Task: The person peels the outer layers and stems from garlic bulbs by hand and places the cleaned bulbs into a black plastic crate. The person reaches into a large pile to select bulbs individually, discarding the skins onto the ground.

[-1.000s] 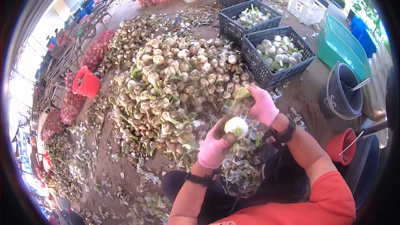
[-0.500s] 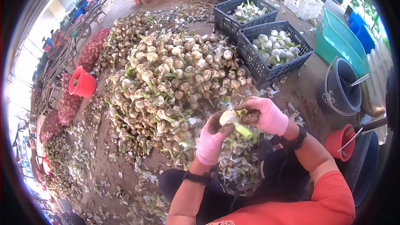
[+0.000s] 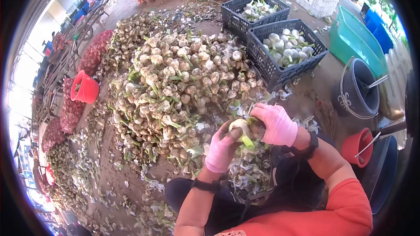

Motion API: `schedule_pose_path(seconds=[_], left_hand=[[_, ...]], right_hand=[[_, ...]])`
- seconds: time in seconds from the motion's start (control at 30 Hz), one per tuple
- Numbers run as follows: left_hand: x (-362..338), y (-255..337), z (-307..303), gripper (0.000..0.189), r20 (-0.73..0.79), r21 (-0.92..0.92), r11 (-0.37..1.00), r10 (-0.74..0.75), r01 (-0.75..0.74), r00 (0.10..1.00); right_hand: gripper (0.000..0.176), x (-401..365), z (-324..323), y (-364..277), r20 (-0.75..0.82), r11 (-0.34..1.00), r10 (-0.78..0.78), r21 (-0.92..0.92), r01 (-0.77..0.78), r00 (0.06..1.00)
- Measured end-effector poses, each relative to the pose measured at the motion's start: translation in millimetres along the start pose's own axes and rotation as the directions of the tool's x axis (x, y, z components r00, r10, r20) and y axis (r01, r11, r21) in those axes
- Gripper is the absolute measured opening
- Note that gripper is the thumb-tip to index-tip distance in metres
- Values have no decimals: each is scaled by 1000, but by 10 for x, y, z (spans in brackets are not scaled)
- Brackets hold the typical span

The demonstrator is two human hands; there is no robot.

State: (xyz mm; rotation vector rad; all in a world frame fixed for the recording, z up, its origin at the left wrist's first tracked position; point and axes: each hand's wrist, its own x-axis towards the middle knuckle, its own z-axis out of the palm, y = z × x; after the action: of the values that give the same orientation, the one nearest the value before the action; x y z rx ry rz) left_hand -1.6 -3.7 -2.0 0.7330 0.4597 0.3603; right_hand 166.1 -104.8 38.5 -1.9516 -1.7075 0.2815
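Observation:
My left hand (image 3: 222, 148), wrapped in pink with dark fingertips bare, is closed on a white garlic bulb (image 3: 239, 127) with a short green stem pointing down toward me. Against the bulb's right side is my right hand (image 3: 274, 124), also in pink wrapping, its fingers bent together at the outer skin; what they pinch is too small to make out. Beyond both hands lies a large heap of unpeeled garlic (image 3: 175, 83). Loose skins and leaves (image 3: 249, 170) cover the ground between my legs.
Two dark crates (image 3: 284, 72) of cleaned garlic stand beyond my right hand. To the right are a green tub (image 3: 350, 39), a black bucket (image 3: 356, 87) and a red bucket (image 3: 356, 146). At the left are another red bucket (image 3: 87, 89) and red mesh sacks (image 3: 72, 109).
My right hand has turned over the bulb, its fingers now bent at the bulb's upper right. The bulb's stem has swung to point more downward.

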Motion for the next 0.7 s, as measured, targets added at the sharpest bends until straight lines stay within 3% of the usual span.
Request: schedule_pose_path(seconds=[0.07,0.1,0.13,0.2,0.27,0.3,0.33,0.37,0.47,0.57,0.6,0.63,0.67,0.7], left_hand=[[9,26,-47,50,103,290,957,-19,-12,995],[-13,-14,-38,56,125,67,992,-119,111,985],[-15,-92,-128,56,129,70,991,-123,114,984],[17,-214,-295,64,170,294,954,-114,60,979],[-29,-192,-275,70,202,200,980,-56,15,978],[-58,-72,-201,72,229,54,993,-114,104,967],[-103,44,-129,73,259,-93,976,-165,195,952],[-126,124,-40,73,210,11,997,-77,76,975],[-95,69,-37,73,98,-8,998,56,-55,994],[-89,83,13,67,38,57,991,123,-125,992],[-58,44,-7,67,41,55,990,125,-128,991],[-10,-31,-59,70,6,122,981,150,-150,989],[5,-91,-93,73,-35,188,968,176,-167,984],[10,-110,-89,72,-68,320,932,200,-168,977]], right_hand=[[37,17,6,26,8,999,15,47,-16,1000],[36,23,34,85,14,999,27,30,-27,1000],[35,28,64,140,17,999,40,13,-40,999],[31,44,149,227,46,996,67,-53,-65,997],[31,87,261,299,418,924,307,-347,-163,855],[33,91,309,341,629,922,339,-371,-113,699],[33,27,318,343,632,924,328,-370,-98,702],[33,-63,333,351,654,948,279,-302,-96,703],[36,-85,307,355,655,963,243,-251,-97,715],[43,18,83,285,433,877,471,-327,-353,769],[43,7,79,274,430,876,472,-330,-352,769],[42,-17,99,252,409,871,367,165,-463,836],[40,-41,140,223,338,648,288,620,-442,896],[40,-70,209,180,351,648,280,617,-446,893]])
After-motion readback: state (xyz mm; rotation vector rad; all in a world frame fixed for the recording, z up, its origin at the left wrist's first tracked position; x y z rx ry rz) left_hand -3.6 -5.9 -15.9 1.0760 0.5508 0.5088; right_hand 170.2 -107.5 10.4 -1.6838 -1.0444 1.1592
